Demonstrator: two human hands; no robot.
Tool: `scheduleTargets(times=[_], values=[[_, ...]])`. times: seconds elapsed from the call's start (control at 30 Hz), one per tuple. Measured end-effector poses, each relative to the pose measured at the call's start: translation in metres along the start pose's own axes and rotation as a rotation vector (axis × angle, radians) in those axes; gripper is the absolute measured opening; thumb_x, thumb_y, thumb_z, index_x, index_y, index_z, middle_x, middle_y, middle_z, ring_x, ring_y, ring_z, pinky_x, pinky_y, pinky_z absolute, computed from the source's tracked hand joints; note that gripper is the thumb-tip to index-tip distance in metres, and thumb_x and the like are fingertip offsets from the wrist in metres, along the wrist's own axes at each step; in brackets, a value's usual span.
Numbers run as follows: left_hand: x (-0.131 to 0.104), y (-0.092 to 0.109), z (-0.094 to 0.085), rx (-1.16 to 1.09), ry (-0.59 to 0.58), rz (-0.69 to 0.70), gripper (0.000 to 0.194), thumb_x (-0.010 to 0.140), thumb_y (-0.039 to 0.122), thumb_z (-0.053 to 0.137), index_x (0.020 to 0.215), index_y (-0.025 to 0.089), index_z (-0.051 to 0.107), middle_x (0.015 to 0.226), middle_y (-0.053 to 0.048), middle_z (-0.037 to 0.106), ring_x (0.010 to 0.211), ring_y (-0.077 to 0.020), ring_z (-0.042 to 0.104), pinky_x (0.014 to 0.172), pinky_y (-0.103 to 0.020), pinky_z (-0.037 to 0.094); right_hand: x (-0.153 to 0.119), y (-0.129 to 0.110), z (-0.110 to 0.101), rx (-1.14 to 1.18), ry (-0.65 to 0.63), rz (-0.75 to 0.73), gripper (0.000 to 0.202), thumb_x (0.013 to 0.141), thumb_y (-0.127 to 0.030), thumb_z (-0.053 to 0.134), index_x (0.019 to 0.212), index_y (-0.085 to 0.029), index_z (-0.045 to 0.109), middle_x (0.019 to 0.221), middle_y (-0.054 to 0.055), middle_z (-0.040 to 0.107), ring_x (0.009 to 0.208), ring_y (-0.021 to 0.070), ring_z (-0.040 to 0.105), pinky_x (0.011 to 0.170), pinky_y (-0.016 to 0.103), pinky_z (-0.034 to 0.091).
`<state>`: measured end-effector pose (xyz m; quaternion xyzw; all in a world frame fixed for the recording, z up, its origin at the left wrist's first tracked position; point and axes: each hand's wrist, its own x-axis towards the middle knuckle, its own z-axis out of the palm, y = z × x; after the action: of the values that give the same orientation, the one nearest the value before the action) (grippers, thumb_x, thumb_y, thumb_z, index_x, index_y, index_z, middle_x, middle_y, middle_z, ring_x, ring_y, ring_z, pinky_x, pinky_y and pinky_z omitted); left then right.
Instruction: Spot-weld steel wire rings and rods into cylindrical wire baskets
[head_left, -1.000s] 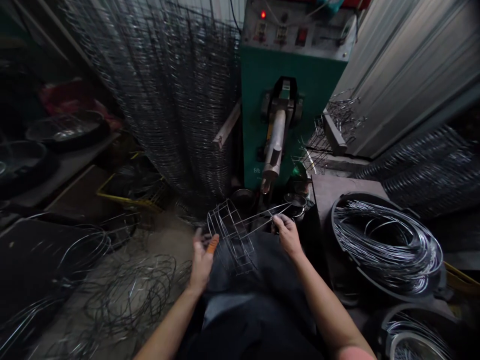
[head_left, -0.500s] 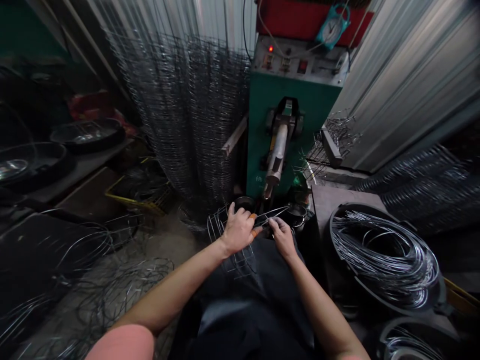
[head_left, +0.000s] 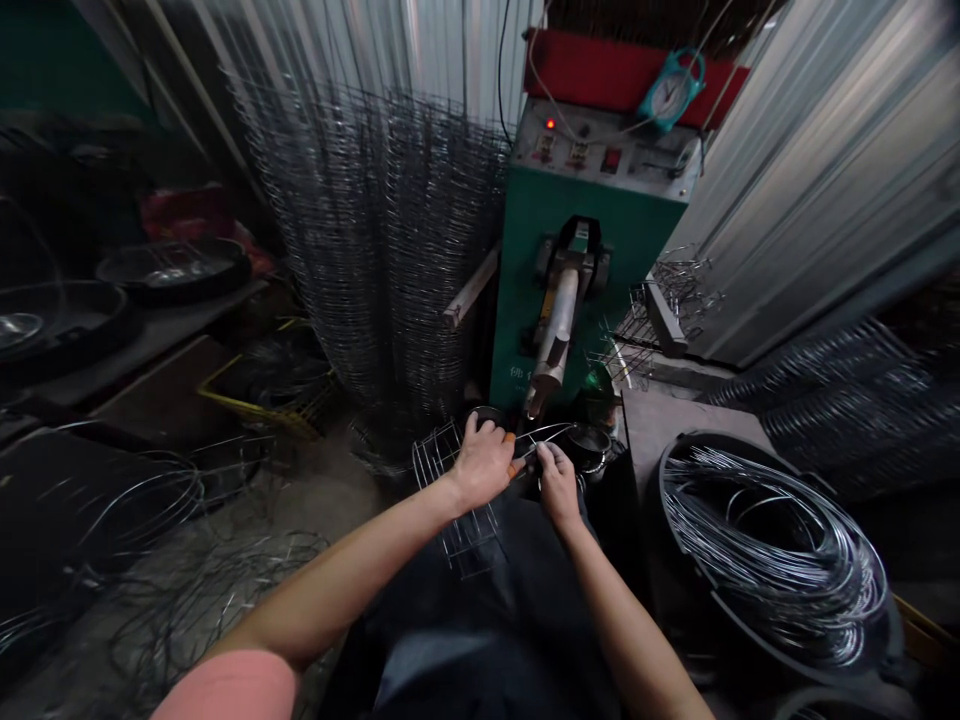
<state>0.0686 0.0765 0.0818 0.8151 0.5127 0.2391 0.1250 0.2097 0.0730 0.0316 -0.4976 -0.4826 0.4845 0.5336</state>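
Observation:
My left hand (head_left: pixel 484 462), with orange wraps on two fingers, is closed around a wire basket (head_left: pixel 437 462). The basket's thin metal bars show to the left of the hand and below it, over my dark apron. My right hand (head_left: pixel 556 480) pinches a thin metal wire (head_left: pixel 551 432) close to the left fingers. That wire bends toward the right, just under the electrode arm (head_left: pixel 555 345) of a green machine. The exact contact between wire and basket is too small to make out.
The green machine (head_left: pixel 517 290) stands straight ahead. Tall stacks of wire frames (head_left: pixel 360 250) rise at its left. A black tub (head_left: pixel 679 560) full of wire lies at right on a bench (head_left: pixel 720 412). A yellow crate (head_left: pixel 225 390) and loose wires (head_left: pixel 225 590) are on the left floor.
The view has tilted up slightly, so the machine sits lower in the picture. Both hands stay together on the wirework; the right hand has shifted slightly toward the left one.

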Motion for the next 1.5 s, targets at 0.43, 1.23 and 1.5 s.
scheduleTargets(times=[0.43, 1.23, 1.5], values=[[0.026, 0.002, -0.001, 0.162, -0.019, 0.017, 0.024, 0.078, 0.032, 0.053, 0.089, 0.016, 0.065, 0.083, -0.015, 0.064, 0.094, -0.0333, 0.048, 0.100, -0.055, 0.010, 0.025, 0.004, 0.006, 0.186, 0.054, 0.032, 0.026, 0.075, -0.043, 0.056, 0.067, -0.019, 0.051, 0.057, -0.005, 0.048, 0.051, 0.0093, 0.042, 0.052, 0.022, 0.036], [0.037, 0.001, -0.005, 0.334, -0.127, -0.079, 0.033, 0.083, 0.036, 0.045, 0.089, 0.010, 0.065, 0.091, -0.021, 0.064, 0.096, -0.0343, 0.050, 0.091, -0.056, 0.024, -0.073, 0.031, -0.010, -0.039, -0.291, 0.136, 0.037, 0.073, -0.057, 0.056, 0.077, -0.021, 0.063, 0.060, -0.001, 0.051, 0.055, 0.0134, 0.046, 0.054, 0.025, 0.038], [0.038, -0.003, -0.012, 0.414, -0.160, -0.099, 0.038, 0.084, 0.040, 0.043, 0.092, 0.010, 0.065, 0.093, -0.020, 0.065, 0.096, -0.0331, 0.052, 0.085, -0.050, 0.032, -0.071, 0.019, 0.000, -0.027, -0.279, 0.143, 0.039, 0.072, -0.059, 0.055, 0.076, -0.020, 0.060, 0.053, -0.003, 0.046, 0.049, 0.0111, 0.039, 0.049, 0.024, 0.031]])
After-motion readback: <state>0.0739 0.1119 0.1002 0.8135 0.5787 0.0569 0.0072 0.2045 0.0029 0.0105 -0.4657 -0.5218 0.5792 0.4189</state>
